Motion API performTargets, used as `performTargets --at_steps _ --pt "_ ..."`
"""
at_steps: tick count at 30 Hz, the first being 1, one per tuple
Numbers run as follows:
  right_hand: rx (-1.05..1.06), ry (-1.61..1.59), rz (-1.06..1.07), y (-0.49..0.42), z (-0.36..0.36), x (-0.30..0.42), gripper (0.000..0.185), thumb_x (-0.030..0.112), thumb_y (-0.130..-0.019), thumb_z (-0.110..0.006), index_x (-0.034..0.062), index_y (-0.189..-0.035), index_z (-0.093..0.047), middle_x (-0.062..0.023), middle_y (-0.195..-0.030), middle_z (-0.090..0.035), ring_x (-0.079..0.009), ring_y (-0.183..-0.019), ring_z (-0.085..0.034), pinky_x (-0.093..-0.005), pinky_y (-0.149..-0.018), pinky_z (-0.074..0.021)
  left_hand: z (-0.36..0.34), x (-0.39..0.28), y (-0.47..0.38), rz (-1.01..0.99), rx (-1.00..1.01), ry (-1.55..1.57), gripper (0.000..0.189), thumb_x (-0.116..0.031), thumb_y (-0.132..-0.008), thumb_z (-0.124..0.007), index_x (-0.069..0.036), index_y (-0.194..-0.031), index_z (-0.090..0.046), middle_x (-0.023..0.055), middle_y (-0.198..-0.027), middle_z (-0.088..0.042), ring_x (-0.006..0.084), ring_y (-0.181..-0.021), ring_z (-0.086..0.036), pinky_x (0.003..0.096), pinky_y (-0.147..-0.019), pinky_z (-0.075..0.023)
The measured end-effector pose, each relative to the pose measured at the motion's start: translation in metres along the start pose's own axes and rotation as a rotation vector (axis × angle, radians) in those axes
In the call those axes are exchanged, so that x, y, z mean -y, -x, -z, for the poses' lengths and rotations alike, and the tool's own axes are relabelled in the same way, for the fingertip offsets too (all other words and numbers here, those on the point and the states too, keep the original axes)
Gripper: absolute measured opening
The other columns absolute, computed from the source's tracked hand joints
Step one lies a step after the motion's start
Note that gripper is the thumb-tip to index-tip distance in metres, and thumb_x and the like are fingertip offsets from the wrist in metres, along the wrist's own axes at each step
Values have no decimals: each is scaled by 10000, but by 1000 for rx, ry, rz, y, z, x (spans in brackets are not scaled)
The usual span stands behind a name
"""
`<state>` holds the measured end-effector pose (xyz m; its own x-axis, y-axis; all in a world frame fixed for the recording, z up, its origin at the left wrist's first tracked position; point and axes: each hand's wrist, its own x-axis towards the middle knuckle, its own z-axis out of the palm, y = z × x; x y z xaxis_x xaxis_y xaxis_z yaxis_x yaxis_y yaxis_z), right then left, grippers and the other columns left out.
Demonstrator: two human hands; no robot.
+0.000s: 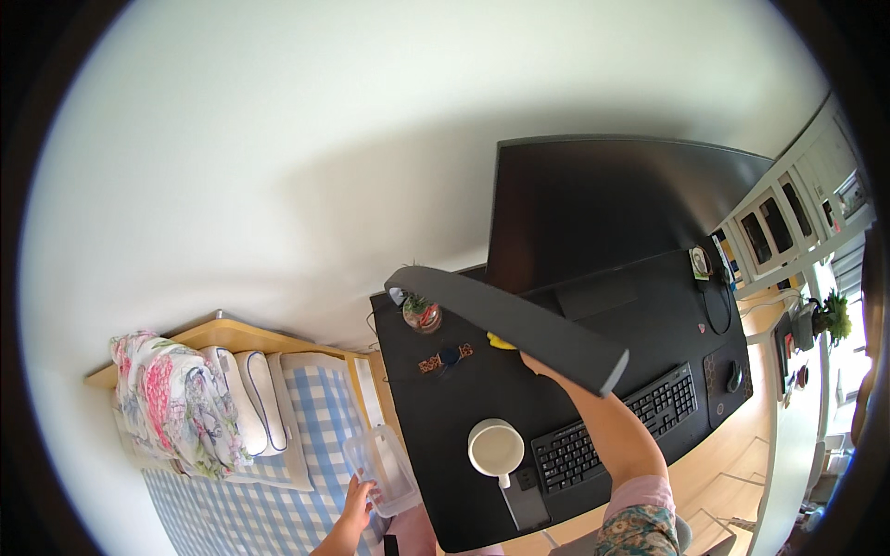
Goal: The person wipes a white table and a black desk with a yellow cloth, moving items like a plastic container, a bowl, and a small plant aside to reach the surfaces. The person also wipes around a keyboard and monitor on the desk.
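Note:
My left hand (358, 502) grips the near side of a clear plastic container (393, 472), held at the desk's left edge beside the bed. My right arm reaches across the black desk (445, 396). Most of my right hand (534, 364) is hidden under a dark grey desk lamp (507, 313), and a small yellow object (499, 342) shows just beyond it. Whether the hand holds that object cannot be seen. Left of it lies a watch with a leopard-print strap (448, 356). A glass jar with a plant (422, 318) stands farther back.
A white mug (496, 448) stands near a smartphone (525, 506) and a black keyboard (577, 455). At right, a mouse (734, 375) rests on its pad. A large monitor (612, 208) spans the desk's back. The bed (278, 500) with folded bedding is at left.

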<state>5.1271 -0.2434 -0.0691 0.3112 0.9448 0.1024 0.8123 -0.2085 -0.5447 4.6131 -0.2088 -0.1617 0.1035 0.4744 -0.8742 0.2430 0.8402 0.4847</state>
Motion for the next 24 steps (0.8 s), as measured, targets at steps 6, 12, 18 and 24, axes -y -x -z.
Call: performTargets --at_steps 6,12,18,24 --pt "280 195 -206 -19 -15 18 479 91 -824 -570 126 -1290 -466 -166 -1263 -504 -329 -1142 -505 -416 -979 -415 -11 -7 -1 -7 20 6 620 -174 -803 -580 -199 -1382 -359 28 -1032 -518 149 -866 -537 336 -696 -485" --pt "-56 299 -83 -15 -39 25 508 -20 -702 -607 138 -1181 -549 -97 -1166 -477 -311 -1063 -483 -405 -891 -463 0 0 2 -29 61 -55 624 -167 -806 -581 -196 -1388 -357 45 -1015 -516 184 -879 -549 374 -761 -513" --pt "85 393 367 -38 -34 66 386 107 -778 -579 235 -1140 -622 -18 -1093 -506 -235 -1053 -483 -365 -859 -432 12 4 10 12 32 -32 662 -165 -801 -583 -194 -1413 -333 39 -1012 -509 179 -875 -530 364 -768 -495" --pt "200 623 457 -60 -41 60 285 169 -814 -548 231 -1069 -658 -10 -1081 -509 -233 -1081 -479 -361 -841 -425 28 16 0 22 43 -23 678 -151 -809 -570 -194 -1429 -300 42 -1016 -509 177 -872 -534 367 -767 -503"
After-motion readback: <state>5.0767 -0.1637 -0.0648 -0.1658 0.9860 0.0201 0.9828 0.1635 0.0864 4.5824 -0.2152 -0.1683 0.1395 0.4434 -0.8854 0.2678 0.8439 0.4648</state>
